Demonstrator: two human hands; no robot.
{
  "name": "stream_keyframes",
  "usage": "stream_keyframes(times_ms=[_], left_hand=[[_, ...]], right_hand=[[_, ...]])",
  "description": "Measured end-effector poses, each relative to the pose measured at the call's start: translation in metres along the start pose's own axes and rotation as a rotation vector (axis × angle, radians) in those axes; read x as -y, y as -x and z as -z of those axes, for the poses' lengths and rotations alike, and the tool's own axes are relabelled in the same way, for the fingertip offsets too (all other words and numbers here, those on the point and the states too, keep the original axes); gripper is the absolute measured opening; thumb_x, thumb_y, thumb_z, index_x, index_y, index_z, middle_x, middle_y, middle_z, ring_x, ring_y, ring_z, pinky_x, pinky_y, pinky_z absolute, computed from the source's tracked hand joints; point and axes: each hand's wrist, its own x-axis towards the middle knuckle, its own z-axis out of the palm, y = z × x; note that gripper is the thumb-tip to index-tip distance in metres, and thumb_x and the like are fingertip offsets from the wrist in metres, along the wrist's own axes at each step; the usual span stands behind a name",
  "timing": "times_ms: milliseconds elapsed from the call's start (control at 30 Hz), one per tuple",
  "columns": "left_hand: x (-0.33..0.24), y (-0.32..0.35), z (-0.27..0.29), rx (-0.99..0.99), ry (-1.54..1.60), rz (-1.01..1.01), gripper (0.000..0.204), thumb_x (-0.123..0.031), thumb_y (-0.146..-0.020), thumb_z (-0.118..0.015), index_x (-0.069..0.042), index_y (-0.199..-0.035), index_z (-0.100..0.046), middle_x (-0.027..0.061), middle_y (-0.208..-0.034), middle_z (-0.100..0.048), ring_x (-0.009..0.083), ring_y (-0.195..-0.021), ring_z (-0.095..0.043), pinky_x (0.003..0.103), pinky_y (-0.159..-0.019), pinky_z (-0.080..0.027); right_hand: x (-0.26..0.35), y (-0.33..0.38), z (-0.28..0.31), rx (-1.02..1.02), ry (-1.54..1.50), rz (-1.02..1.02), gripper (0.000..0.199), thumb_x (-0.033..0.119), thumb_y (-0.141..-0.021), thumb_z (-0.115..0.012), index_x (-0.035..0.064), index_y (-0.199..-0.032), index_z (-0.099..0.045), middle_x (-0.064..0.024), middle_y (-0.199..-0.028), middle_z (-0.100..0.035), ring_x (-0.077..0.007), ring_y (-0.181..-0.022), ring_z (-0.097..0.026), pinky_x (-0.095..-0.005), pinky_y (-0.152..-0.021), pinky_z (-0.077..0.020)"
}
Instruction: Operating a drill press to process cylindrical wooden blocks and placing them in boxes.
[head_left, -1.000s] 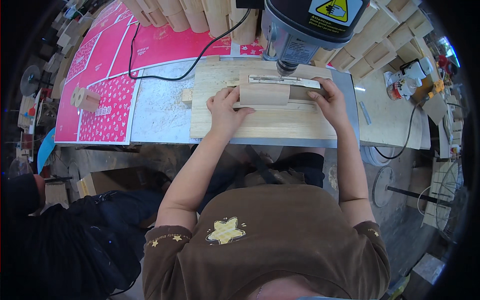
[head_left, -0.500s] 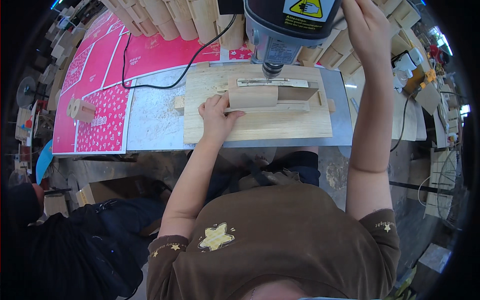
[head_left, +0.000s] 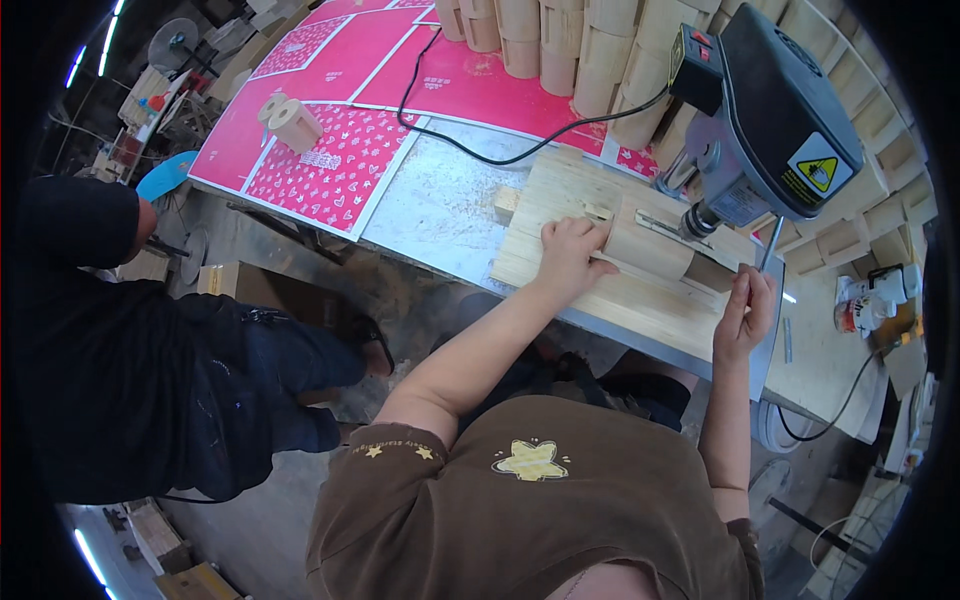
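A drill press point(head_left: 790, 110) stands over the bench with its chuck point(head_left: 697, 222) just above a pale rounded wooden block point(head_left: 650, 248). The block lies in a wooden fixture on a flat wooden board point(head_left: 540, 235); a light slotted strip runs along its far side. My left hand point(head_left: 572, 262) grips the block's left end, thumb at its near edge. At the machine's right, my right hand point(head_left: 748, 312) is closed round the end of the metal feed lever point(head_left: 772, 243). The drill tip is too small to make out.
Rows of wooden cylinders point(head_left: 600, 55) stand behind the drill press. Pink printed sheets point(head_left: 340, 160) cover the bench's left, with two small joined wooden cylinders point(head_left: 292, 122) on them. A black cord point(head_left: 500, 160) crosses the bench. Another person point(head_left: 180, 360) is at my left.
My right hand has come down from the top of the drill press to its feed lever. The view has turned; my left hand stays at the block's left end.
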Motion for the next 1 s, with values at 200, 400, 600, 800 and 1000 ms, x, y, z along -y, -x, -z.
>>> stream_keyframes(times_ms=[200,400,600,800,1000], left_hand=[[-0.001,-0.002,-0.005,0.047,0.001,-0.002,0.06,-0.031,-0.057,-0.076,-0.013,-0.112,-0.058,0.0003,-0.081,-0.052,0.0221,-0.087,-0.048,0.039,-0.081,-0.027],[-0.016,-0.007,-0.029,0.104,-0.002,-0.091,0.057,-0.036,-0.06,-0.074,-0.013,-0.11,-0.059,0.0019,-0.081,-0.054,0.0228,-0.087,-0.051,0.041,-0.08,-0.028],[-0.014,-0.007,-0.029,0.128,0.019,-0.059,0.054,-0.034,-0.062,-0.074,-0.015,-0.11,-0.06,0.0013,-0.08,-0.053,0.0226,-0.085,-0.05,0.041,-0.082,-0.027],[-0.018,-0.009,-0.025,0.176,0.016,-0.03,0.055,-0.03,-0.062,-0.076,-0.016,-0.112,-0.059,0.001,-0.079,-0.053,0.0212,-0.084,-0.05,0.041,-0.083,-0.027],[-0.016,-0.007,-0.03,0.08,-0.002,-0.054,0.047,-0.03,-0.059,-0.077,-0.015,-0.101,-0.063,0.0005,-0.078,-0.055,0.0219,-0.084,-0.051,0.038,-0.08,-0.03]], right_hand=[[0.022,-0.105,0.052,-0.04,0.096,-0.156,0.017,0.01,-0.091,-0.05,-0.0029,-0.085,-0.058,-0.0023,-0.066,-0.047,-0.0078,-0.06,-0.043,-0.0211,-0.054,-0.0347],[-0.026,-0.211,0.022,0.049,0.413,0.445,0.025,0.017,-0.09,-0.048,-0.0012,-0.1,-0.061,-0.0076,-0.084,-0.062,-0.0135,-0.074,-0.057,-0.0257,-0.066,-0.0432],[0.022,-0.123,0.06,0.023,0.139,-0.194,0.019,0.014,-0.09,-0.051,-0.0018,-0.088,-0.062,-0.0011,-0.066,-0.053,-0.0058,-0.059,-0.046,-0.0215,-0.053,-0.0349],[0.036,-0.03,0.022,-0.058,0.008,-0.157,0.003,0.004,-0.081,-0.059,0.0014,-0.08,-0.06,-0.0061,-0.063,-0.054,-0.0178,-0.053,-0.046,-0.0297,-0.053,-0.0354],[-0.011,0.006,-0.01,-0.114,-0.033,0.02,0.014,-0.003,-0.076,-0.059,0.001,-0.089,-0.06,-0.0126,-0.08,-0.057,-0.026,-0.073,-0.052,-0.0318,-0.067,-0.0403]])
